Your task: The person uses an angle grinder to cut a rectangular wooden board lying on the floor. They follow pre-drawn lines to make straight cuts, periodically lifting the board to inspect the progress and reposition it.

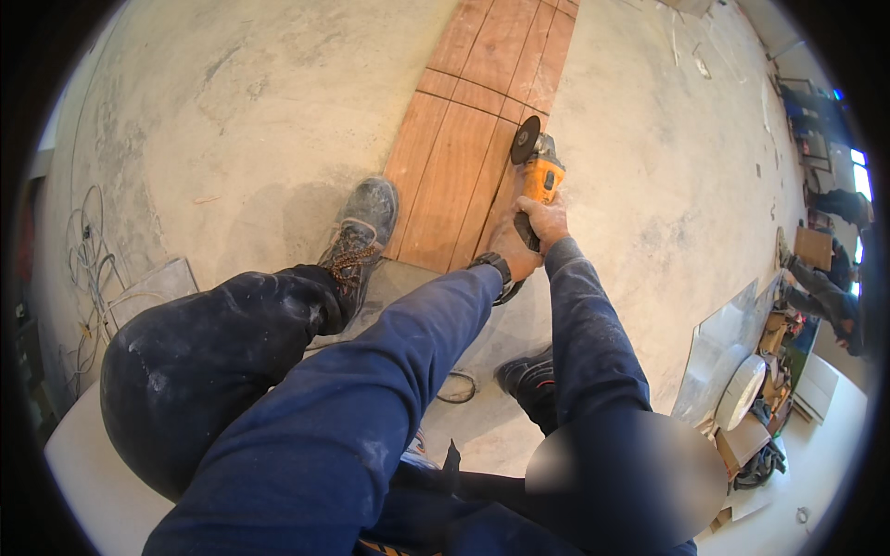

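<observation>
One yellow-and-black grinder [543, 176], fitted with one dark disc [522, 145], is gripped in two hands: the right hand [547, 221] around its body, the left hand [513, 248] at its rear. The disc is held over the right side of one brown board [447, 171]; contact cannot be told. Two shoes [368, 218] are seen.

Both arms [371, 366] outstretched; curled left hand [515, 252] beside curled right hand [547, 221]
</observation>
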A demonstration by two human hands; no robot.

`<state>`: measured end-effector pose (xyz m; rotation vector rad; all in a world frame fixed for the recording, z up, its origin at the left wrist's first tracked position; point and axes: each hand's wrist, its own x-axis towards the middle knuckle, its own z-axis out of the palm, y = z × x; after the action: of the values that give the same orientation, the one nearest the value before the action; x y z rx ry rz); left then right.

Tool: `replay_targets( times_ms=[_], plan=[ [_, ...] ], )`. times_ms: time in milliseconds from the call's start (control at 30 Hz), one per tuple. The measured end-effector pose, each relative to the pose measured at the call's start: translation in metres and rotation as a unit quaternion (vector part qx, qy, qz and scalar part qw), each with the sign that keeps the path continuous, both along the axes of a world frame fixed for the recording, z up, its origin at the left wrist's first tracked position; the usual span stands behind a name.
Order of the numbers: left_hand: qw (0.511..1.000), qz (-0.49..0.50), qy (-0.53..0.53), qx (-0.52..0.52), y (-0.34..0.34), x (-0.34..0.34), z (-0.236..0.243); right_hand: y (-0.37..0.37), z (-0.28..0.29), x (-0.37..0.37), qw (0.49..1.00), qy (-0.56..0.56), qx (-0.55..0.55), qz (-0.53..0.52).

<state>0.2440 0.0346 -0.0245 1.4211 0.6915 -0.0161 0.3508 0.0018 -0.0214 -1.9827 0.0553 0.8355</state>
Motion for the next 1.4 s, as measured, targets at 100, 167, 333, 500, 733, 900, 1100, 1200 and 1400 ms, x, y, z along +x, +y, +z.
replay_targets(
  times_ms=[100,167,333,500,733,900,1100,1200,1400],
  plan=[
    [1.0,-0.013,0.017,-0.011,0.005,-0.004,0.017,-0.002,-0.005,-0.002,1.0,0.004,0.017,-0.006],
    [0.998,-0.034,0.052,0.011,0.009,-0.006,0.022,-0.003,-0.009,-0.003,0.999,0.007,0.036,-0.015],
    [0.997,-0.07,0.009,-0.022,0.011,-0.008,0.015,-0.005,-0.015,-0.004,0.999,0.012,0.046,-0.002],
    [0.995,-0.072,-0.01,-0.065,0.007,-0.015,0.02,-0.009,-0.01,-0.016,0.999,-0.003,0.032,-0.022],
    [0.993,-0.093,0.059,-0.045,0.009,-0.027,0.036,-0.014,-0.008,-0.027,0.998,0.015,0.049,-0.033],
    [0.998,-0.044,0.021,-0.026,0.001,-0.036,0.024,-0.016,-0.012,-0.032,0.999,0.013,0.033,-0.033],
    [0.996,-0.076,0.024,0.027,-0.015,-0.042,-0.016,-0.02,-0.009,-0.042,0.999,0.0,0.026,-0.032],
    [0.998,-0.046,0.037,0.012,-0.025,-0.048,-0.03,-0.024,-0.009,-0.049,0.998,0.005,0.044,-0.036],
    [0.996,-0.061,0.055,0.018,-0.034,-0.056,-0.032,-0.033,-0.014,-0.061,0.999,-0.003,0.04,-0.032]
  ],
)
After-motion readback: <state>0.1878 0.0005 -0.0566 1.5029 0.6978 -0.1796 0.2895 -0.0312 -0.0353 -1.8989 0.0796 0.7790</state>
